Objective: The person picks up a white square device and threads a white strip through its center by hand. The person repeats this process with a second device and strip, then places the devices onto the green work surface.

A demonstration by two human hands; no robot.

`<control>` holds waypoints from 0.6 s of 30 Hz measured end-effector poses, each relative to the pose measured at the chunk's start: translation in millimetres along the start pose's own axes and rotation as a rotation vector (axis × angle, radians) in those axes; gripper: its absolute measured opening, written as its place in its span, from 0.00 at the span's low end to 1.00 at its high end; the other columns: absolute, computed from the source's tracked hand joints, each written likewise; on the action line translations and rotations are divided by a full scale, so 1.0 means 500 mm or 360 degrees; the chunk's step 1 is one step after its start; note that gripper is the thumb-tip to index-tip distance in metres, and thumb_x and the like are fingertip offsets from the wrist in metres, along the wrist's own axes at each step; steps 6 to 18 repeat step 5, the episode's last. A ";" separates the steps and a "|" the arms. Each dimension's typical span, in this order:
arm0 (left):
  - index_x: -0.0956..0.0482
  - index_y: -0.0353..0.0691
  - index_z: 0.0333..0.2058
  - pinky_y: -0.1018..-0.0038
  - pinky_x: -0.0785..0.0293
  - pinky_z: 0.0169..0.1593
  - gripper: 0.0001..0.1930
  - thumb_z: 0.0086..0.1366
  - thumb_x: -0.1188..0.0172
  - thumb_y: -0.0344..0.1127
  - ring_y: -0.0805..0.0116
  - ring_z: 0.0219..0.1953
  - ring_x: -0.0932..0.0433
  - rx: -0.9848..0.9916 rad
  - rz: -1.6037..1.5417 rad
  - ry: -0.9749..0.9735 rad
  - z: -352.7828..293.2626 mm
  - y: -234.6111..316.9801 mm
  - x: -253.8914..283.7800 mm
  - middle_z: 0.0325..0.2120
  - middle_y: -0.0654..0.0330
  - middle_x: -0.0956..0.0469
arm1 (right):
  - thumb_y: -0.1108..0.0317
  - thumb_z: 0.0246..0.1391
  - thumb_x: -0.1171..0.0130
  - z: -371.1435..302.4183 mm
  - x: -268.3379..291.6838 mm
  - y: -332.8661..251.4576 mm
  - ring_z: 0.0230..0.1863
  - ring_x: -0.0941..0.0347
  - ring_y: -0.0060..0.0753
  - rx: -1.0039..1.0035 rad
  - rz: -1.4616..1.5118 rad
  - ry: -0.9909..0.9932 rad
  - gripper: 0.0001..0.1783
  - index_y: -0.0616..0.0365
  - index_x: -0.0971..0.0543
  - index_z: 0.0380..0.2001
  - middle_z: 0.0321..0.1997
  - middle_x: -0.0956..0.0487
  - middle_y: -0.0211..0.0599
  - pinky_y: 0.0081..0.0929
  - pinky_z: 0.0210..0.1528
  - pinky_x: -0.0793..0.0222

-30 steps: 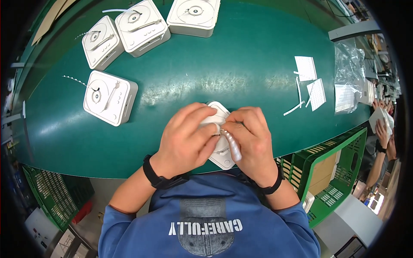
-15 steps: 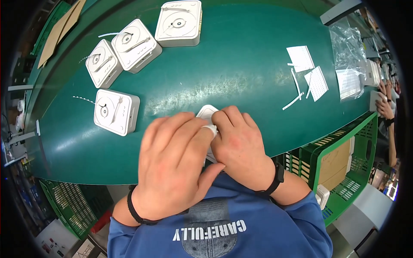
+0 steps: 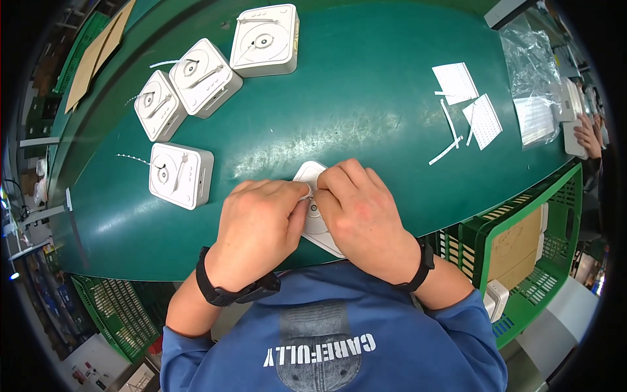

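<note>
A white, square device shaped like a small record player (image 3: 314, 225) lies face up in front of me at the table's near edge, its disc and a corner showing between my hands. My left hand (image 3: 261, 215) pinches at the disc's left, thumb against forefinger, on a small whitish bit that I cannot make out. My right hand (image 3: 366, 212) covers the device's right side. Its fingertips are bent together close to the left ones, and what they hold is hidden.
Several like white devices (image 3: 179, 176) stand at the left and far left, some with thin strips at their discs. White label sheets (image 3: 483, 122) and cut strips lie right on the green table (image 3: 366, 91). A green crate (image 3: 486, 248) stands at the right edge; another person's hand (image 3: 589, 136) is beyond.
My left hand has drawn back and turned from lying over the device to a pinch beside the disc, which now shows. My right hand stays nearly in place.
</note>
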State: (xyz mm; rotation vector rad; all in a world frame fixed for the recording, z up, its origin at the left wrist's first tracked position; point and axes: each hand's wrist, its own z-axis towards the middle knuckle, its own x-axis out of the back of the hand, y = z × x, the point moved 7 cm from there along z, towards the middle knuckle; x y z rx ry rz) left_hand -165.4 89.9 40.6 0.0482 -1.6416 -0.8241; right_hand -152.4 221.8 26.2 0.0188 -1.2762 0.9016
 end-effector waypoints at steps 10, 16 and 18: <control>0.13 0.37 0.42 0.55 0.20 0.48 0.14 0.57 0.23 0.31 0.48 0.40 0.12 -0.0046 0.0034 0.0117 -0.022 -0.009 -0.004 0.38 0.52 0.11 | 0.76 0.48 0.33 -0.015 -0.010 0.031 0.50 0.25 0.41 -0.0094 0.0226 0.0021 0.10 0.57 0.14 0.36 0.45 0.21 0.37 0.39 0.47 0.25; 0.13 0.37 0.42 0.55 0.20 0.48 0.14 0.57 0.23 0.31 0.48 0.40 0.12 -0.0046 0.0034 0.0117 -0.022 -0.009 -0.004 0.38 0.52 0.11 | 0.76 0.48 0.33 -0.015 -0.010 0.031 0.50 0.25 0.41 -0.0094 0.0226 0.0021 0.10 0.57 0.14 0.36 0.45 0.21 0.37 0.39 0.47 0.25; 0.13 0.37 0.42 0.55 0.20 0.48 0.14 0.57 0.23 0.31 0.48 0.40 0.12 -0.0046 0.0034 0.0117 -0.022 -0.009 -0.004 0.38 0.52 0.11 | 0.76 0.48 0.33 -0.015 -0.010 0.031 0.50 0.25 0.41 -0.0094 0.0226 0.0021 0.10 0.57 0.14 0.36 0.45 0.21 0.37 0.39 0.47 0.25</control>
